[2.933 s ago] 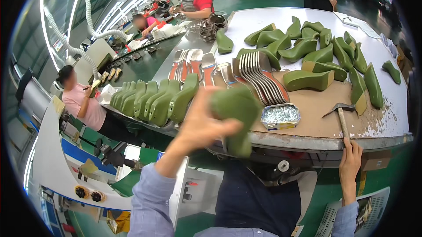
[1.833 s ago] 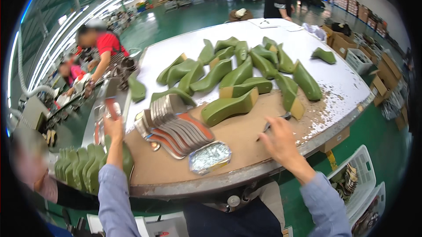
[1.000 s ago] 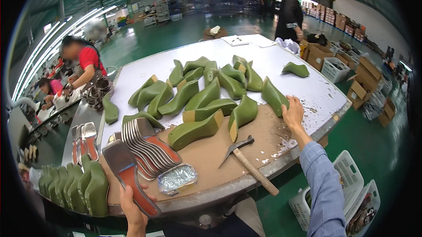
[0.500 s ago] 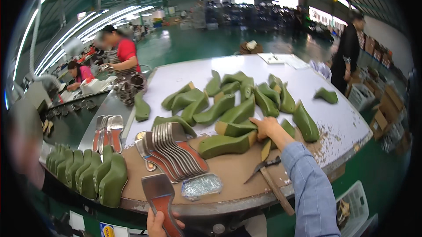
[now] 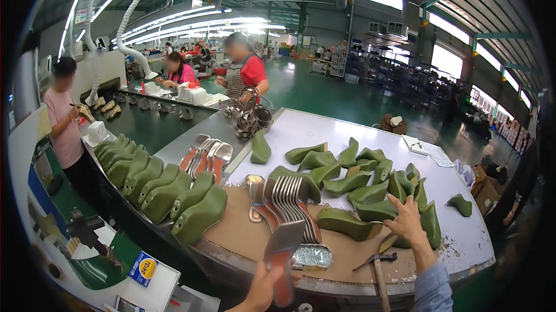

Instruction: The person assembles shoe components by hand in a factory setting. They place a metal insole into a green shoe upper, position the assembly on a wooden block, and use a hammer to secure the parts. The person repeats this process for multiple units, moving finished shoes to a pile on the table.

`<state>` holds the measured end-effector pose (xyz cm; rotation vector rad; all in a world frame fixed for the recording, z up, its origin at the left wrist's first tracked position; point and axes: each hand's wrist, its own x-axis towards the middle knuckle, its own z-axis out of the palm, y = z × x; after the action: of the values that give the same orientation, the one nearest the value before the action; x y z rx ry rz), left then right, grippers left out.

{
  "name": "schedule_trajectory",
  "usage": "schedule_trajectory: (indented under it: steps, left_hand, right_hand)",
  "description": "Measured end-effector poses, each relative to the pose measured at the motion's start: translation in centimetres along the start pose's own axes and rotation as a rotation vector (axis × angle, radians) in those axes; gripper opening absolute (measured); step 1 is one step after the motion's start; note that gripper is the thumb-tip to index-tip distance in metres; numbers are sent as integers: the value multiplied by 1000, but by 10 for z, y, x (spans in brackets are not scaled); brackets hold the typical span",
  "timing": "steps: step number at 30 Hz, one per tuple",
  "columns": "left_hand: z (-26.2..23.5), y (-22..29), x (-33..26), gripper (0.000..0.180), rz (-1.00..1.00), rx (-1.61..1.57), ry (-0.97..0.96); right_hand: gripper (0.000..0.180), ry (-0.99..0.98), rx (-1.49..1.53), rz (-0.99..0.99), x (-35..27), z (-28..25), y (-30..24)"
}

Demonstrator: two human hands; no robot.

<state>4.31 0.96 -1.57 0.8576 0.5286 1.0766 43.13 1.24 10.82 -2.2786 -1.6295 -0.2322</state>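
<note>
My left hand (image 5: pixel 262 290) grips a flat insole (image 5: pixel 284 245), grey at its wide end and reddish-brown along its narrow part, above the table's near edge. My right hand (image 5: pixel 410 224) reaches over a cluster of green shoe lasts (image 5: pixel 347 183), fingers apart, its fingertips by the end of one last (image 5: pixel 373 210). Whether they touch it I cannot tell. A row of similar insoles (image 5: pixel 289 196) stands on edge in front of the lasts, beside a clear plastic-wrapped packet (image 5: pixel 313 257). A hammer (image 5: pixel 381 280) with a wooden handle lies below my right hand.
More green lasts (image 5: pixel 200 213) line the table's left edge. Another stack of insoles (image 5: pixel 205 156) lies behind them. One last (image 5: pixel 460 205) sits apart at right. People work at left, one in red (image 5: pixel 252 72), one in pink (image 5: pixel 62 115). Papers (image 5: pixel 425 149) lie at the far corner.
The view has swung left, bringing in more of the left side. My right hand's fingers, earlier closed around a last's end, are now spread apart. My left hand still holds the insole.
</note>
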Motion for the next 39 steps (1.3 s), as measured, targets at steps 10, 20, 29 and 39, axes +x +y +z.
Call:
schedule_trajectory:
  steps: [10, 20, 29, 39]
  left_hand:
    - [90, 33, -1, 71, -222, -495, -28]
    - [64, 12, -18, 76, -255, -279, -143]
    - [21, 29, -12, 53, 162, -103, 34]
    - [-52, 51, 12, 27, 523, 1277, 14]
  right_hand:
    - [84, 547, 67, -664, -185, -24, -166]
    - [83, -632, 1578, 124, -240, 37, -135]
    - [74, 119, 695, -376, -243, 61, -110]
    - [49, -137, 512, -281, -242, 82, -142]
